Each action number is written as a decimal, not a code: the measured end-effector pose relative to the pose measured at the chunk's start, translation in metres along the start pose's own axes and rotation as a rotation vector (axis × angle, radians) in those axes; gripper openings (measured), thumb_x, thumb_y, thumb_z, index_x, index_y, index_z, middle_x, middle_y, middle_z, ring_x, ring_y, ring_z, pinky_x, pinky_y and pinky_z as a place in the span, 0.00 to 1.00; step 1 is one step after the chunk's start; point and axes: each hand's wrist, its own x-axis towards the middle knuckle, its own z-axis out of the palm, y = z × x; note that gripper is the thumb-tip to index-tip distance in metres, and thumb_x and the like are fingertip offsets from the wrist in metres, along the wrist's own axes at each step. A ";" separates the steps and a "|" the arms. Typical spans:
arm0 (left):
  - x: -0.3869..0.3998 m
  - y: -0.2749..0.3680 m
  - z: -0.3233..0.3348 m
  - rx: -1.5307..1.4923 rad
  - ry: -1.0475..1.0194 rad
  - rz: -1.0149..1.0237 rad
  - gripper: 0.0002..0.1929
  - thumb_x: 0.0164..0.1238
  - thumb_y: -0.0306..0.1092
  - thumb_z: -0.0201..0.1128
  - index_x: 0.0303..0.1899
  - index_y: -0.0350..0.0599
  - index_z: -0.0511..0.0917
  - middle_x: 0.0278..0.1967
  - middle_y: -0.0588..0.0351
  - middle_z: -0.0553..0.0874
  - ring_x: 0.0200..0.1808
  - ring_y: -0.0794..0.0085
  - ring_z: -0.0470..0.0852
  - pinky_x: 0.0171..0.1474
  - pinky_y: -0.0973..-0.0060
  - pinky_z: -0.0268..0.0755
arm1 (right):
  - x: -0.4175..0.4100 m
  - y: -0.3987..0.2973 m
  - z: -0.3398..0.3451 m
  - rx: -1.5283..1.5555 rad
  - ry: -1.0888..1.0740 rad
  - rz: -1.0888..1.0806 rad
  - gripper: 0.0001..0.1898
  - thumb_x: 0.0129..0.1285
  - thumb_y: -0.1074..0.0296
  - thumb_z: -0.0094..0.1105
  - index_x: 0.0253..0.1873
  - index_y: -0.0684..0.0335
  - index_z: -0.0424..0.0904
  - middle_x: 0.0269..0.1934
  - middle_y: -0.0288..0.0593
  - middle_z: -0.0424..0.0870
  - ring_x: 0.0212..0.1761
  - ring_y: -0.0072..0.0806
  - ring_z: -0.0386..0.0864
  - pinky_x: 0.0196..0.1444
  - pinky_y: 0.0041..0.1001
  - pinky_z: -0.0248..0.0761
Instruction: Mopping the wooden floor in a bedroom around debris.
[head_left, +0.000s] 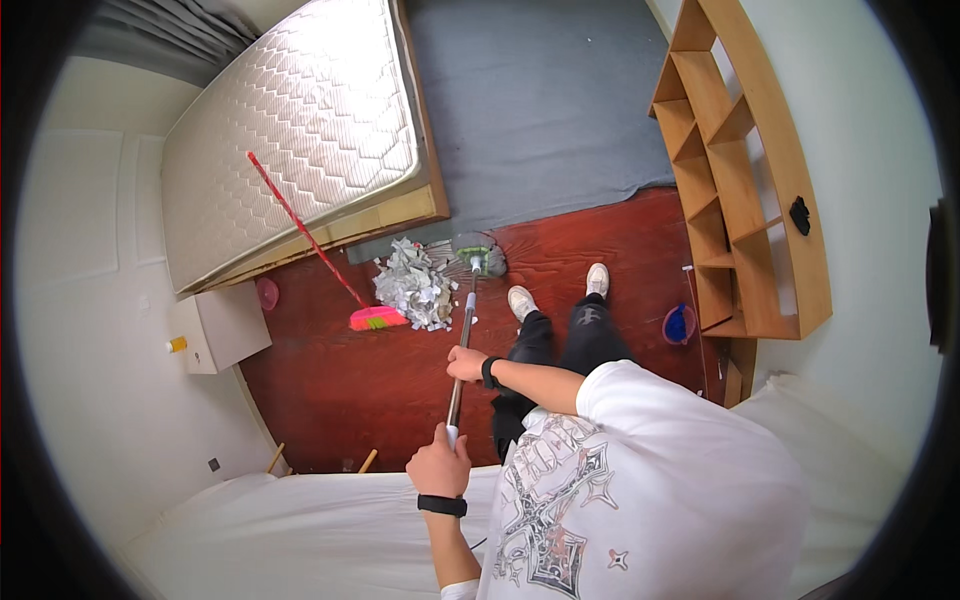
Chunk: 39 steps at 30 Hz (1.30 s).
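Note:
My left hand (439, 466) is closed around the upper end of a mop's metal pole (455, 401), at its white grip. Farther down the pole, my right hand (466, 364) also grips it. Both wrists wear black bands. The pole slants away to a mop head (480, 257) with a green plate and grey fibres, resting on the red wood-look floor (337, 390) near my shoes. Beside the mop head, on its left, lies a heap of torn white and grey paper scraps (415, 286). Some of its edge meets the mop head.
A pink broom (377, 318) leans against the bare mattress (300, 127). Left stands a white cabinet (229, 328); a pink basin (268, 293) is near it. At right are a wooden shelf unit (709, 161) and a pink container (667, 327) with something blue inside. Grey carpet (540, 112) covers the far floor.

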 end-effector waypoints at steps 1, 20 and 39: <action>0.001 0.000 -0.002 -0.002 0.002 -0.004 0.17 0.63 0.46 0.62 0.48 0.48 0.78 0.21 0.45 0.83 0.25 0.48 0.84 0.29 0.55 0.75 | 0.003 0.000 -0.002 -0.032 -0.027 0.005 0.19 0.55 0.63 0.56 0.50 0.65 0.71 0.25 0.44 0.79 0.18 0.33 0.75 0.17 0.36 0.69; 0.027 0.154 -0.040 0.085 -0.068 0.279 0.17 0.58 0.42 0.65 0.43 0.41 0.77 0.22 0.43 0.83 0.27 0.47 0.84 0.31 0.55 0.75 | -0.063 0.041 -0.131 -0.049 0.240 -0.199 0.11 0.51 0.67 0.55 0.21 0.66 0.78 0.18 0.46 0.80 0.18 0.38 0.81 0.18 0.36 0.73; 0.033 0.360 -0.033 0.139 -0.192 0.698 0.24 0.59 0.44 0.63 0.53 0.39 0.77 0.28 0.37 0.84 0.32 0.44 0.84 0.36 0.54 0.76 | -0.207 0.168 -0.299 0.612 0.541 -0.100 0.12 0.53 0.65 0.55 0.19 0.64 0.75 0.13 0.43 0.75 0.08 0.32 0.72 0.10 0.30 0.65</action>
